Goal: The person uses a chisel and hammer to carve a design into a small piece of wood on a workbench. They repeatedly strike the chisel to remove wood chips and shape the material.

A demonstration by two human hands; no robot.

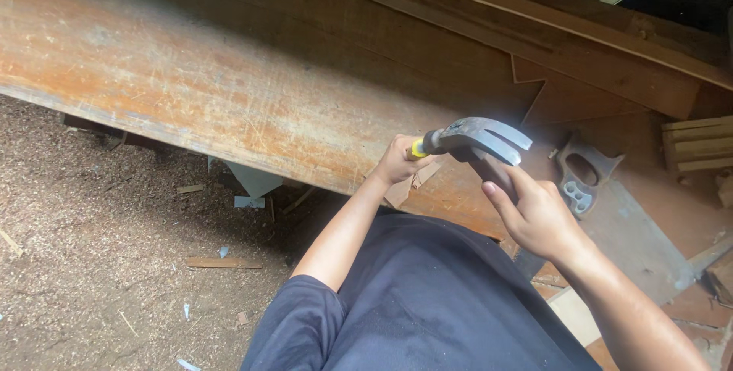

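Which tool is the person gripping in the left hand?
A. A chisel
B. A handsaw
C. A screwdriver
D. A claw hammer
D: the left hand grips the yellow-and-black handle of a claw hammer, whose grey steel head with forked claw shows above the wooden plank; the handsaw lies apart on the right, untouched.

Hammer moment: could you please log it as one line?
left hand: grips claw hammer | right hand: steadies small wood piece | surface: long wooden board | nearby: handsaw
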